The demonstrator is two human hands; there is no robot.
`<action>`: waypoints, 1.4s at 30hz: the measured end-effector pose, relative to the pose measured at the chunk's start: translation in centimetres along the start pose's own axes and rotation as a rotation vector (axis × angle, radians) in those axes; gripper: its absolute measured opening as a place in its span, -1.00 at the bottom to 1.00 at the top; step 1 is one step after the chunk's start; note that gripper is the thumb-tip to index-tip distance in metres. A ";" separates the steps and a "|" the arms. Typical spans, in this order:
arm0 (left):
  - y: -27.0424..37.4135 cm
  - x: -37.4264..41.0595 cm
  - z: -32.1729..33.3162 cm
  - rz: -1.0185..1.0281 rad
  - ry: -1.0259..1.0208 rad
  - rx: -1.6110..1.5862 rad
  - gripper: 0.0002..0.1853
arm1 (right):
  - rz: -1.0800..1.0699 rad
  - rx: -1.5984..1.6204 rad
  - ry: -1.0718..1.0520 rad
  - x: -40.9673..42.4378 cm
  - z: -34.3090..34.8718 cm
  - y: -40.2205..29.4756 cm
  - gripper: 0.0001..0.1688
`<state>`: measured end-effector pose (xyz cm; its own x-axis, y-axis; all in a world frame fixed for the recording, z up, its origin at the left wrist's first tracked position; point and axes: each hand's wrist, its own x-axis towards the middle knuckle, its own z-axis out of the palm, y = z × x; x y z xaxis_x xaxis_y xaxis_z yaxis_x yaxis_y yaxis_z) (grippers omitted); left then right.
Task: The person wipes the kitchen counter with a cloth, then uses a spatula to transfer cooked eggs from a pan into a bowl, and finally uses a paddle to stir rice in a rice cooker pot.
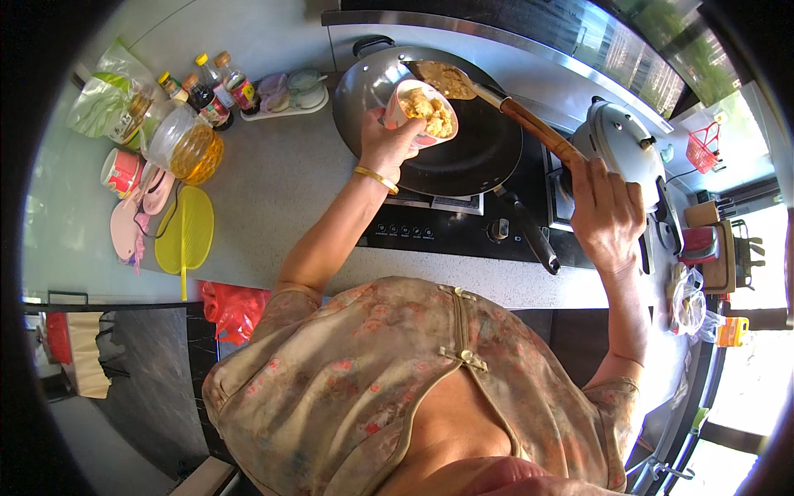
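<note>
My left hand (389, 141) grips a small pink-and-white bowl (422, 141) by its side, above the near left part of a large dark wok (462, 167). Pale yellow food in lumps, perhaps scrambled egg, fills the bowl. In my right hand (608, 214) is the wooden handle of a metal wok spatula (450, 80). The spatula's blade, coated with bits of food, is just beyond the bowl and over the wok. The part of the wok's inside that shows is dark and bare. Its black handle (536, 239) points towards me.
Right of the wok a lidded pressure cooker (614, 139) stands on the gas hob (446, 232). Sauce bottles (208, 102), a condiment tray (288, 111), an oil jug (186, 146) and a yellow-green fly swatter (185, 229) are on the left counter. A red plastic bag (236, 310) hangs below.
</note>
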<state>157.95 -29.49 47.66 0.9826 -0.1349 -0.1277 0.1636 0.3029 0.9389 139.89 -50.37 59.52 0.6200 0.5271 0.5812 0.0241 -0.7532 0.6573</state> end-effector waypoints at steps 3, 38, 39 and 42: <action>-0.2 -0.3 0.6 0.016 -0.032 0.030 -0.36 | -0.045 0.007 -0.015 0.0 0.2 -0.3 -0.70; 0.5 0.0 -1.4 -0.072 -0.044 -0.047 -0.45 | 0.061 0.059 -0.132 -0.8 0.6 1.3 -0.75; 0.5 -0.1 -1.3 -0.071 -0.029 -0.053 -0.44 | 0.031 0.058 -0.128 -0.5 0.6 1.2 -0.74; 0.3 0.2 -1.0 -0.041 -0.054 0.012 -0.40 | -0.063 0.045 -0.109 0.3 0.1 0.9 -0.72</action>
<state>158.32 -28.49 47.58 0.9689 -0.1980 -0.1487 0.2020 0.2848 0.9370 140.21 -50.97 60.25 0.6980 0.5295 0.4821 0.0990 -0.7381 0.6674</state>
